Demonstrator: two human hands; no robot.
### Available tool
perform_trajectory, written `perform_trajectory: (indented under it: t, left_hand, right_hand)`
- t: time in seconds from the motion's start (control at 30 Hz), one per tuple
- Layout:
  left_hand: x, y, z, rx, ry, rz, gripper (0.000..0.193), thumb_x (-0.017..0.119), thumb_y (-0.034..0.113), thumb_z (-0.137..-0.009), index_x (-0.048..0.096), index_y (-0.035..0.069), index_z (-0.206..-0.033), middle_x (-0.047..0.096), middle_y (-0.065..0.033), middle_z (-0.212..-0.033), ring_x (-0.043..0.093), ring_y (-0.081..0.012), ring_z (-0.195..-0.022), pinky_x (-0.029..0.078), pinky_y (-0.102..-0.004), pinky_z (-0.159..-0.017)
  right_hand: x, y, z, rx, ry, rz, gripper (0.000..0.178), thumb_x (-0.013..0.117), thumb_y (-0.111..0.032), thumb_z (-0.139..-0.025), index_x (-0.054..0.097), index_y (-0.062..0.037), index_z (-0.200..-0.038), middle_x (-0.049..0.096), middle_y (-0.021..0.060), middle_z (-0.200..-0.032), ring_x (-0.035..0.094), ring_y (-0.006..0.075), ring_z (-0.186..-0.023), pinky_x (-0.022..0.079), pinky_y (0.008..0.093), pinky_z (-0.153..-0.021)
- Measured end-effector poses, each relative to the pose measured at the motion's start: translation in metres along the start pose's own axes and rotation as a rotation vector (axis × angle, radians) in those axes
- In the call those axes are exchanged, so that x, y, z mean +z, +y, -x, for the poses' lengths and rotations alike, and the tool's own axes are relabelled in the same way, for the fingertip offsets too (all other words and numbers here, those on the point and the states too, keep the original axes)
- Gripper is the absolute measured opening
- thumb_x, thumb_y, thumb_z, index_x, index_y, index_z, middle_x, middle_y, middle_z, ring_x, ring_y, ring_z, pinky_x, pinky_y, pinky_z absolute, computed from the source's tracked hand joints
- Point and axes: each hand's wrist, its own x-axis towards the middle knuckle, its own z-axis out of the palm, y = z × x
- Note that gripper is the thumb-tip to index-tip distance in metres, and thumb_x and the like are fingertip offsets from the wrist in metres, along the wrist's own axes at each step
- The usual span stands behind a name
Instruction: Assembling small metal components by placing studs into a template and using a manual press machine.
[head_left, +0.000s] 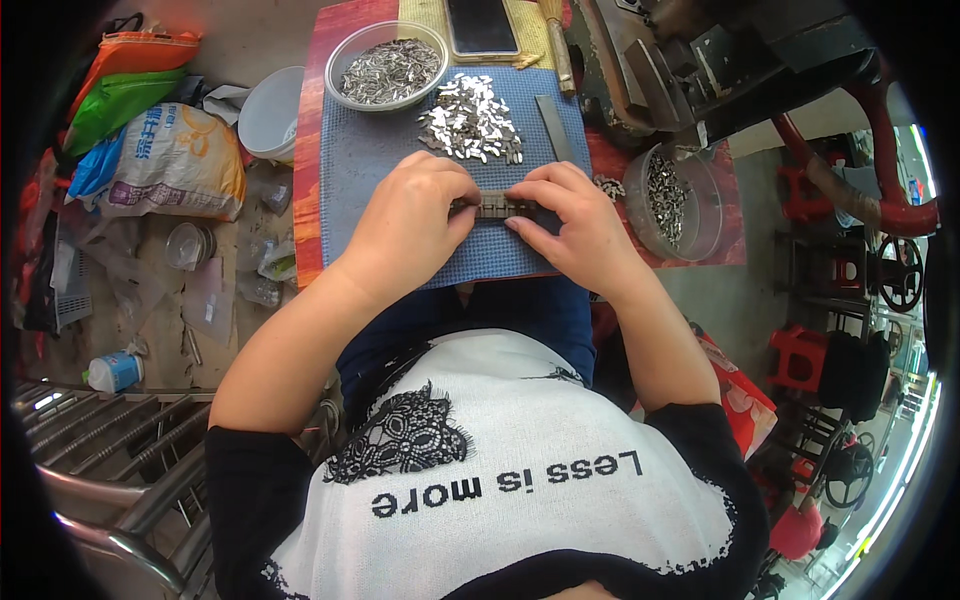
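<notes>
Both hands meet over a blue textured mat (345, 150) near its front edge. Between them lies a dark metal block (493, 206) with notches along it, small in the view. My left hand (420, 212) closes its fingers round the block's left end. At the other end, my right hand (572, 222) pinches the block between thumb and fingers. Just beyond the hands is a loose pile of small shiny metal pieces (470, 120). A flat grey metal bar (553, 128) lies on the mat beyond my right hand.
A clear bowl of metal pieces (388, 65) stands at the mat's far left, beside a phone (481, 28) and a brush (557, 45). Right of the mat is a clear tub (690, 215) with more pieces. A dark machine (690, 70) stands far right; sacks (180, 160) and a white bucket (272, 112) are left.
</notes>
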Motion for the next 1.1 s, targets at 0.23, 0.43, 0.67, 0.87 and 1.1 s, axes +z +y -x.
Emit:
perform_trajectory:
  t: [0.23, 0.43, 0.67, 0.87, 1.1]
  left_hand:
    - [-0.005, -0.003, 0.003, 0.001, -0.028, -0.006, 0.016, 0.071, 0.0, -0.081, 0.074, -0.001, -0.097, 0.072, -0.0144, -0.102, 0.067, -0.032, -0.096, 0.054, -0.039, -0.086]
    - [-0.06, -0.035, -0.024, -0.054, 0.334, -0.136, 0.021, 0.07, 0.007, -0.085, 0.074, 0.002, -0.105, 0.072, -0.0153, -0.1, 0.066, -0.0324, -0.102, 0.051, -0.0394, -0.092]
    - [-0.097, -0.062, -0.072, -0.254, -0.011, -0.524, 0.053, 0.08, 0.021, -0.077, 0.067, 0.005, -0.125, 0.068, -0.0134, -0.109, 0.056, -0.0314, -0.113, 0.046, -0.0413, -0.099]
    - [-0.08, -0.071, -0.089, -0.12, -0.044, -0.646, 0.038, 0.08, 0.022, -0.076, 0.077, 0.014, -0.113, 0.067, -0.0063, -0.106, 0.055, -0.0271, -0.114, 0.042, -0.044, -0.099]
    - [-0.066, -0.087, -0.083, 0.015, 0.145, -0.56, 0.021, 0.079, 0.028, -0.078, 0.082, 0.016, -0.094, 0.07, 0.0005, -0.105, 0.054, -0.024, -0.113, 0.04, -0.0425, -0.1]
  right_hand:
    - [0.004, 0.004, -0.001, 0.009, 0.005, -0.033, 0.026, 0.077, -0.009, -0.079, 0.069, -0.0009, -0.103, 0.063, 0.0119, -0.101, 0.06, 0.0311, -0.099, 0.051, 0.0396, -0.086]
    - [0.006, 0.004, -0.008, -0.053, 0.024, -0.045, 0.025, 0.077, -0.008, -0.08, 0.069, -0.0011, -0.102, 0.062, 0.0116, -0.1, 0.06, 0.0306, -0.097, 0.051, 0.039, -0.084]
    - [0.004, -0.001, -0.01, -0.028, -0.025, -0.041, 0.025, 0.078, -0.008, -0.08, 0.07, -0.0016, -0.103, 0.064, 0.0117, -0.103, 0.062, 0.0289, -0.099, 0.052, 0.036, -0.085]
    - [-0.006, -0.004, -0.014, -0.02, -0.019, -0.015, 0.026, 0.078, -0.01, -0.08, 0.07, -0.0013, -0.103, 0.064, 0.0122, -0.104, 0.062, 0.0292, -0.099, 0.051, 0.0361, -0.086]
    - [-0.013, -0.01, -0.075, -0.072, 0.115, 0.013, 0.022, 0.073, -0.015, -0.087, 0.069, 0.0002, -0.103, 0.066, 0.0127, -0.097, 0.066, 0.0275, -0.091, 0.052, 0.0348, -0.081]
